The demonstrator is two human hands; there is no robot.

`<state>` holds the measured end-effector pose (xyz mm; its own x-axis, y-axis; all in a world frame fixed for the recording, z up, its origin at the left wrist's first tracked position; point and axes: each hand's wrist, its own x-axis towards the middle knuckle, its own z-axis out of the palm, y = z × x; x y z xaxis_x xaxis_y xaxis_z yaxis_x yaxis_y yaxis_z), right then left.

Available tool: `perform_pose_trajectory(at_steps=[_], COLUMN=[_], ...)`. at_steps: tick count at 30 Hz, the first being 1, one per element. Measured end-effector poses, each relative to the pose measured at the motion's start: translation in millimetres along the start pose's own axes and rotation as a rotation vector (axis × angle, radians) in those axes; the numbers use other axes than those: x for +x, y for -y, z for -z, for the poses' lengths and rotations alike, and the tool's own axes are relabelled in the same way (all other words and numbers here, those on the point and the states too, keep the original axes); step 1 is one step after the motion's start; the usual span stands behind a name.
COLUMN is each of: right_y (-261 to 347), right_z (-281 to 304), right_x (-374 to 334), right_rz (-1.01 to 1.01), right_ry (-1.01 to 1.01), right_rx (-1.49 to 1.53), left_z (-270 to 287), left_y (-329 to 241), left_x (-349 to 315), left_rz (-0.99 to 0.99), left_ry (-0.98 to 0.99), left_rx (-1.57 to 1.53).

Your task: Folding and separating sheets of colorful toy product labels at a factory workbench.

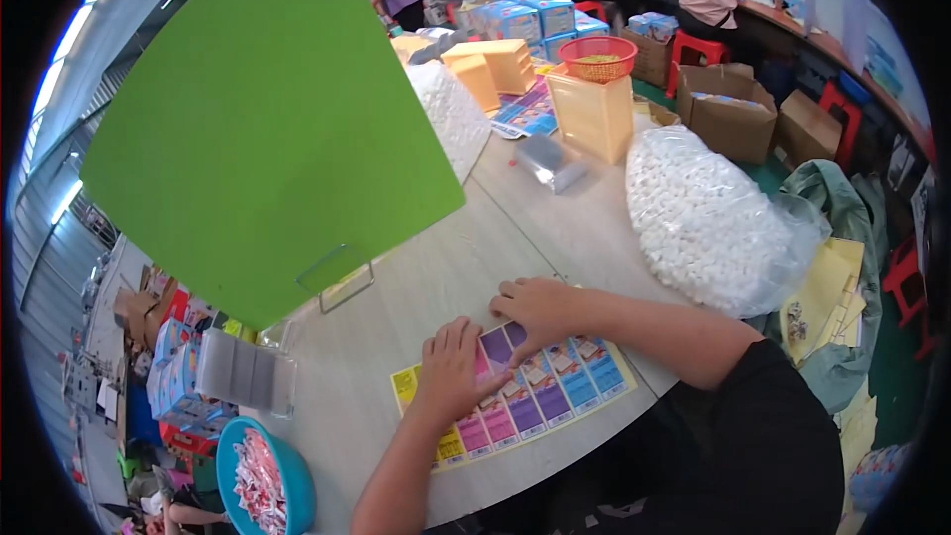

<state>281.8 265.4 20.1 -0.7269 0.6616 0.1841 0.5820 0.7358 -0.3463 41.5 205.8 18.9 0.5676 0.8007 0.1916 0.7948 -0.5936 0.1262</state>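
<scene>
A printed card sheet lies on the pale wooden table, with yellow, pink, purple and blue columns. My left hand rests on its left half, fingers stretched forward and thumb toward the right. Across the sheet's far edge lies my right hand, its thumb reaching down toward my left thumb. Both hands appear to hold nothing; they press or lie on the sheet and cover part of it.
A large green board stands at the left by a wire stand. Beside me is a teal basin of small wrapped packets. To the right lies a clear bag of white pieces; a red basket tops a cream box.
</scene>
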Motion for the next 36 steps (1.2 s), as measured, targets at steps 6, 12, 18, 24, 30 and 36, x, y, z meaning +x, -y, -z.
perform_pose_trajectory(at_steps=[6,12,18,24,30,36], right_y=[2,-5,-5,-1,12,19], right_z=[3,3,17,24,11,3], right_x=[2,0,9,7,12,11], right_rz=[-0.001,0.069,0.071,0.176,0.305,0.279], right_ry=[0.036,0.019,-0.067,-0.212,-0.261,-0.298], right_rx=[0.016,0.054,-0.009,0.02,0.009,-0.034], left_z=[6,6,3,6,19,14], left_y=[2,-2,21,16,10,19], left_x=[0,5,13,19,21,15], left_rz=[0.027,0.037,0.074,0.118,0.148,0.343], left_ry=[0.026,0.069,-0.065,-0.217,-0.059,0.121], left_rx=[-0.002,-0.02,-0.152,-0.281,-0.527,-0.916])
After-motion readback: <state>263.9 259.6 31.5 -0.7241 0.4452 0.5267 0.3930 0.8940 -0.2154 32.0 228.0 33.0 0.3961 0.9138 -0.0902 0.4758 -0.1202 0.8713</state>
